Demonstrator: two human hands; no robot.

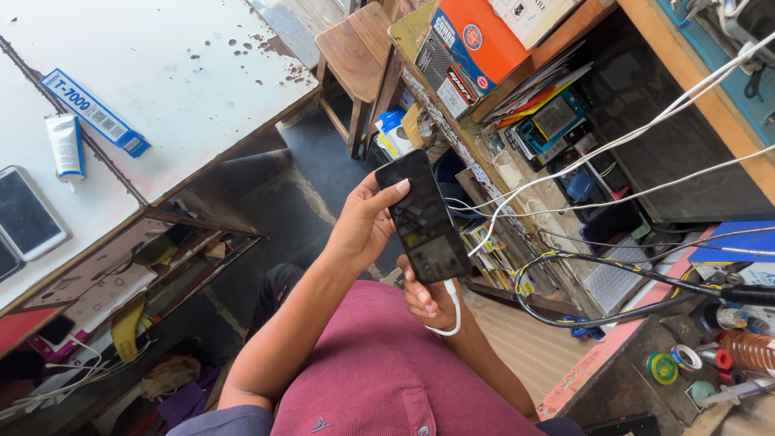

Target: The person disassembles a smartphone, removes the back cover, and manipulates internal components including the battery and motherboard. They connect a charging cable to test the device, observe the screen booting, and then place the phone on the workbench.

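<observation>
Above the lap, between two benches, the left hand [359, 230] holds a black smartphone [422, 218] tilted, screen up and dark; its grip is clenched around the phone's left edge, thumb across the upper face. Below it the right hand [428, 300] pinches a white charging cable [452, 311] at the phone's bottom end, the cable looping just under the fingers; that grip is closed on the plug end.

Right of the phone, open wooden shelves [492, 153] stand crammed: an orange cardboard box [476, 36] lies on the top shelf edge, and papers, small boxes and a teal device [549, 121] fill the compartments beneath. Braided white cords [630, 137] cross in front of these shelves, and a black cable with yellow marks [597, 270] curls near the right bench [597, 355], where tape rolls [670, 363] and a copper wire spool [747, 349] sit close to its edge.

On the white left bench [186, 73] lie a blue glue carton [93, 111], a white glue tube [64, 145] beside it and a white-framed phone [28, 214] near the edge. Under that bench an open compartment [161, 266] holds clutter I cannot make out. A wooden stool [359, 56] stands beyond, with a narrow strip of dark floor [315, 178] open between benches.
</observation>
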